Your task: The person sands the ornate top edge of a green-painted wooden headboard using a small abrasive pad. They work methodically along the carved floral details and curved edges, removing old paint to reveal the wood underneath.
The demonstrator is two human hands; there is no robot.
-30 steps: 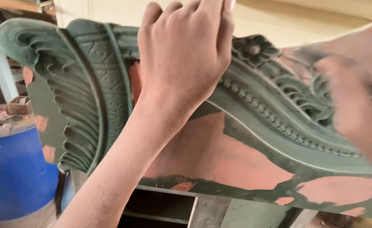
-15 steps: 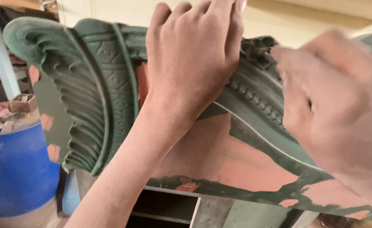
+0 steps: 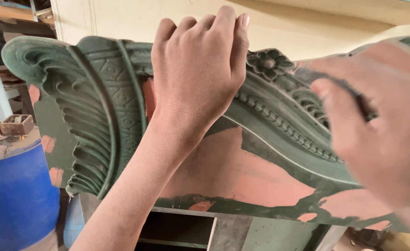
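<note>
A large carved wooden panel (image 3: 98,116), painted dark green with bare pinkish patches, stands upright in front of me. Its left end has a fan of curved flutes, and a carved flower (image 3: 267,62) sits on the top edge. My left hand (image 3: 198,74) grips the top edge of the panel, fingers curled over it. My right hand (image 3: 377,135) is close to the camera and blurred at the right, pinching a thin dark strip (image 3: 349,90) against the beaded carving.
A blue drum (image 3: 14,195) stands at lower left with a small wooden box (image 3: 16,124) and scraps on its lid. A pale wall is behind the panel. Below the panel is a grey cabinet frame (image 3: 228,230) with a dark opening.
My right hand has slid back to the right and slightly down along the carving. My left hand keeps its hold on the top edge; the view has shifted a little.
</note>
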